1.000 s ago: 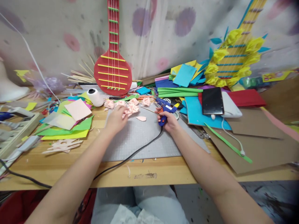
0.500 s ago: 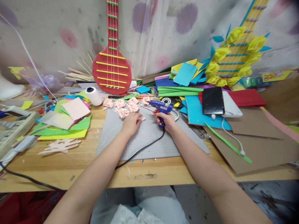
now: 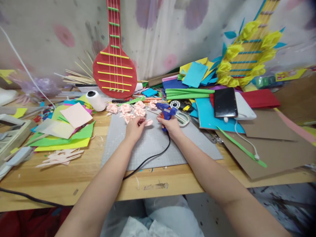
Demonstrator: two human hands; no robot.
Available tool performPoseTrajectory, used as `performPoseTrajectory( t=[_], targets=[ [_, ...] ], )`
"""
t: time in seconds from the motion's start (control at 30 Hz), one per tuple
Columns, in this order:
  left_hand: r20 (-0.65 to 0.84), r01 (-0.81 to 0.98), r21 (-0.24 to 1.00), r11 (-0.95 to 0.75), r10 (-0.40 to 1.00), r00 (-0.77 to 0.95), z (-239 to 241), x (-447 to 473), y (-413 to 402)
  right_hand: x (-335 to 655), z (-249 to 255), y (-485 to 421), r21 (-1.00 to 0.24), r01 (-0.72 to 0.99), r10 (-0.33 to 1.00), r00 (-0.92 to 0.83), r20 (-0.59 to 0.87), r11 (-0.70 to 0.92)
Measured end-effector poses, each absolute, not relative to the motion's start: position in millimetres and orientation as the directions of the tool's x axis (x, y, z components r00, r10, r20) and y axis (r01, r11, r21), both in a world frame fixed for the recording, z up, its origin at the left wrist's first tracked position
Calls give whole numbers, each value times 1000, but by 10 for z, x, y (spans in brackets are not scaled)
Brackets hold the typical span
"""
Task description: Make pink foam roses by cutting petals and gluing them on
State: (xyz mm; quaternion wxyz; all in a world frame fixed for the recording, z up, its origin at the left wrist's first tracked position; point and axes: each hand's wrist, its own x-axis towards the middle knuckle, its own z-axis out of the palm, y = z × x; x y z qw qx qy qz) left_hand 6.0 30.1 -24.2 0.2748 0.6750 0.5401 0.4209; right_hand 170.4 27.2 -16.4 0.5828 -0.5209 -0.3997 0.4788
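Glue gun [image 3: 168, 113] in right fingers [image 3: 162, 121]; lettering [image 3: 167, 110] too small to read.

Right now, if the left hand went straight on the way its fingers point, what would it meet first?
Most likely the right hand, closed around the glue gun, with the petal in the left hand leading. Depth is unclear, so it could pass above or below.

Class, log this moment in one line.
left hand: holds pale pink petal-shaped paper | right hand: holds blue plastic glue gun | below: flat grey mat
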Motion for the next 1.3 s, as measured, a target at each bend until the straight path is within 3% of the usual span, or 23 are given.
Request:
performPoseTrajectory(
  t=[0.13,0.3,0.57,0.77,0.87,1.07,1.3],
  targets=[
    [244,400,882,-249,968,66,-255,86,290,1621,-198,265,-999,21,974,225,36,32],
    [177,249,947,-201,977,115,-255,132,280,1630,-222,263,-997,71,982,182,41,28],
    [200,377,891,-252,965,171,-268,118,292,1659,-235,274,-986,168,970,237,57,17],
    [146,346,919,-187,979,143,-277,139,288,1662,-272,275,-980,196,973,221,71,27],
    [165,441,875,-202,979,121,-257,129,282,1661,-300,279,-984,177,974,215,67,29],
    [338,702,656,-276,939,53,-157,83,243,1642,-334,302,-994,56,963,246,107,96],
    [330,623,712,-324,937,111,-179,121,220,1637,-236,260,-998,-4,978,199,64,67]
  ],
)
